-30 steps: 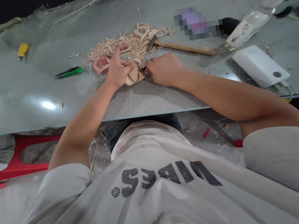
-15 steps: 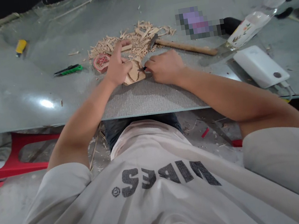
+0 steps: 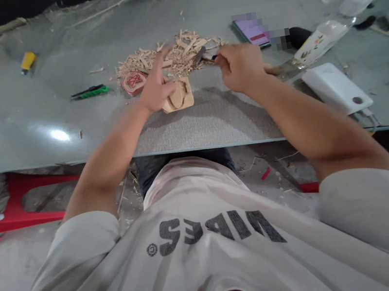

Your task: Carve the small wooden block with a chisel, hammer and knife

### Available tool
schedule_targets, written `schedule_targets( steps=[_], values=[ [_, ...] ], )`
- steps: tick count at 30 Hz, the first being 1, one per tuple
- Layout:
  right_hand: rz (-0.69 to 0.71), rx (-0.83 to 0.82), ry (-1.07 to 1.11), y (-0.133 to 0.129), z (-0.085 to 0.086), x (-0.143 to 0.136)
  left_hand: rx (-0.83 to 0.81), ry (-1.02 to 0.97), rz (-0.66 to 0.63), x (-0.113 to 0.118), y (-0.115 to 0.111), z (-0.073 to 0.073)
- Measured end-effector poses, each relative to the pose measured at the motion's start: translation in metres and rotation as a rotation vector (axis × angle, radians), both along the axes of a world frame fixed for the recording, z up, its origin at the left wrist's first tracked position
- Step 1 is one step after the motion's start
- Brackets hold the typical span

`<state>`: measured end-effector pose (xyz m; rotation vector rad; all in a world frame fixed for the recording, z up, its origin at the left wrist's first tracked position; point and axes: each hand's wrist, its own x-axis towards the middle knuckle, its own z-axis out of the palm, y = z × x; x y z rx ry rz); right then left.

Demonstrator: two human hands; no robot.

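My left hand (image 3: 156, 88) holds a small pale wooden block (image 3: 183, 99) on the table. Its thumb presses on the block and the index finger points away. A curved groove is carved into the block's face. Off to the right, my right hand (image 3: 243, 66) is raised with its fingers closed round a small carving tool (image 3: 215, 57); only a dark bit of the tool shows. That hand covers part of a hammer (image 3: 200, 56). Beside my left hand lies a round wooden piece (image 3: 134, 82) with a red star design.
Wood shavings (image 3: 186, 43) are heaped beyond the block. A green cutter (image 3: 90, 91) and a yellow lighter (image 3: 28, 61) lie left. At right are a phone (image 3: 252, 33), a clear bottle (image 3: 324, 41) and a white power bank (image 3: 336, 88). The table edge (image 3: 188, 149) is near my body.
My right hand has lifted the carving tool off the block and moved right and away from me, over the hammer handle. My left hand stays on the block, its index finger straighter.
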<state>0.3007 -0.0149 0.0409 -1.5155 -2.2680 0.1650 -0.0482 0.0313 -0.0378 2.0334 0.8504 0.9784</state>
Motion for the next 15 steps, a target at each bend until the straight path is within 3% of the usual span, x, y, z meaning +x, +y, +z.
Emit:
schedule_targets(
  steps=[3, 8, 15],
  values=[
    [-0.129, 0.006, -0.031, -0.003, 0.0, -0.005, 0.027, -0.083, 0.072, -0.005, 0.009, -0.006],
    [-0.048, -0.055, -0.045, -0.016, 0.003, -0.021, 0.076, -0.134, 0.07, -0.009, 0.025, -0.023],
    [0.033, -0.111, -0.035, -0.021, -0.002, -0.028, 0.042, -0.131, 0.096, -0.006, 0.016, -0.011]
  ],
)
